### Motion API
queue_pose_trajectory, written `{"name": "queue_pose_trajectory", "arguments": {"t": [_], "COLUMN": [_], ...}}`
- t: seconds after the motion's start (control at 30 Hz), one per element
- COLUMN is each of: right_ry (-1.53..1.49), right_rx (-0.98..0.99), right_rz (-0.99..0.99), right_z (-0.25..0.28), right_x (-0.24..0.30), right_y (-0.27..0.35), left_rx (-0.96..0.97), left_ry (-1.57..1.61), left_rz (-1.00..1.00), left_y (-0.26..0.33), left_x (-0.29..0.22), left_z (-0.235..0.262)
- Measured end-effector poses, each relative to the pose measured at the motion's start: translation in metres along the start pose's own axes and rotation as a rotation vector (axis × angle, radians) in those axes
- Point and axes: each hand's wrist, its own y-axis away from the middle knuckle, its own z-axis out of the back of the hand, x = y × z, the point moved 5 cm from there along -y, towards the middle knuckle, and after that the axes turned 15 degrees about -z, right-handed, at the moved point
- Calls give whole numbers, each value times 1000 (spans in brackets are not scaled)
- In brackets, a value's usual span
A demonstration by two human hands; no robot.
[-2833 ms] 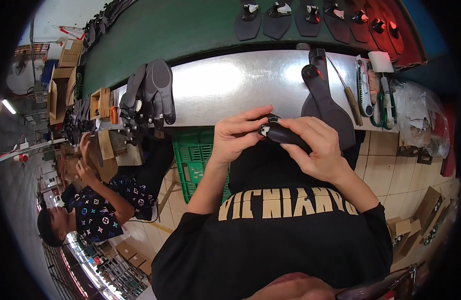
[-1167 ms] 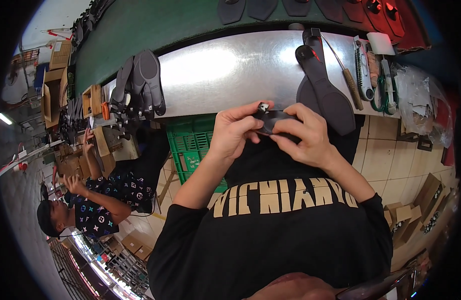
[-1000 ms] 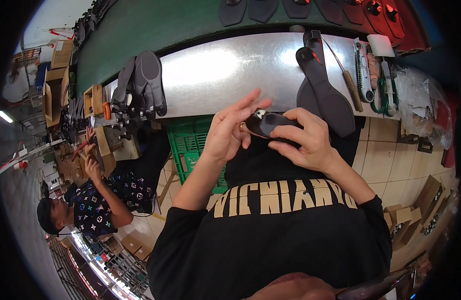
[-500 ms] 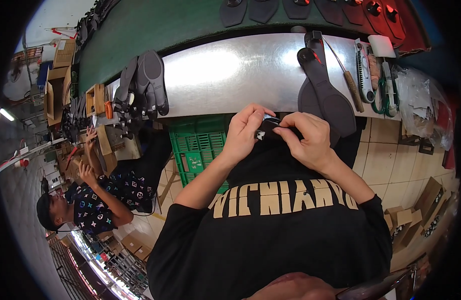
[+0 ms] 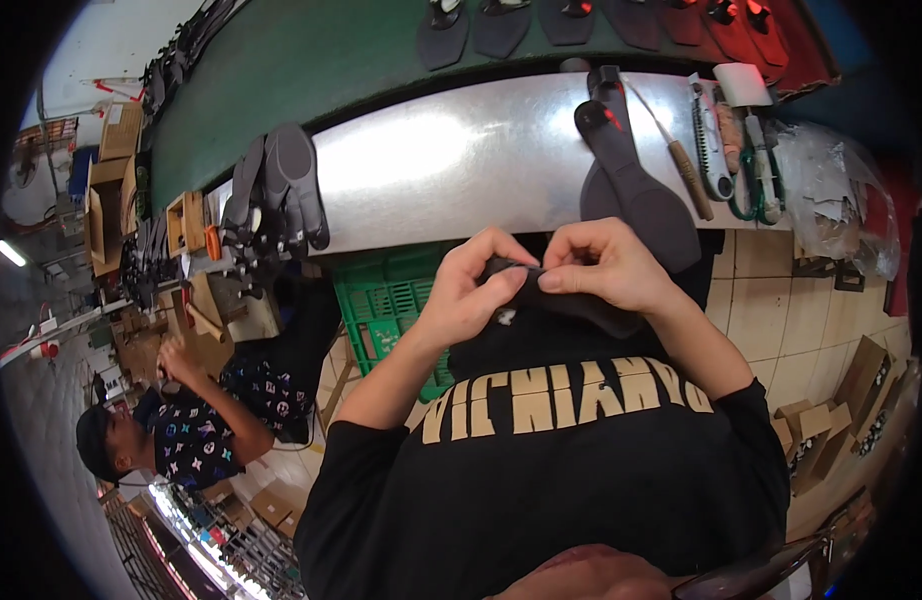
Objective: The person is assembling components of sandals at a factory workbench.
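Observation:
Both hands meet in front of my chest, just below the edge of the shiny metal worktable (image 5: pixel 451 170). My left hand (image 5: pixel 471 290) and my right hand (image 5: pixel 606 265) pinch a small black shoe piece (image 5: pixel 571 300) between fingers and thumbs. A small white spot shows under my left thumb. Most of the piece is hidden by my fingers. Two black insoles (image 5: pixel 631 190) lie on the table right above my right hand.
A knife (image 5: pixel 671 150), cutters and green-handled scissors (image 5: pixel 756 170) lie at the table's right. A stack of dark soles (image 5: pixel 281 190) stands at its left. A green crate (image 5: pixel 381 310) sits under the table. Another person (image 5: pixel 191 430) works at lower left among cardboard boxes.
The left hand opened its fingers briefly about a second ago, then closed again on the piece. Both hands have drawn slightly nearer my chest, with the thumbs pressing together on the piece.

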Motion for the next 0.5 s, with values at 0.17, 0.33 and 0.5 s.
{"name": "queue_pose_trajectory", "arguments": {"t": [0.17,0.33,0.5], "right_ry": [143,651,1172], "right_rx": [-194,-1144,-1235], "right_rz": [474,638,281], "right_z": [28,107,110], "right_x": [53,52,12], "right_y": [13,27,0], "left_rx": [-195,-702,-672], "left_ry": [-43,333,747], "left_rz": [-218,-153,189], "left_y": [3,11,19], "left_x": [-31,7,80], "left_z": [21,85,72]}}
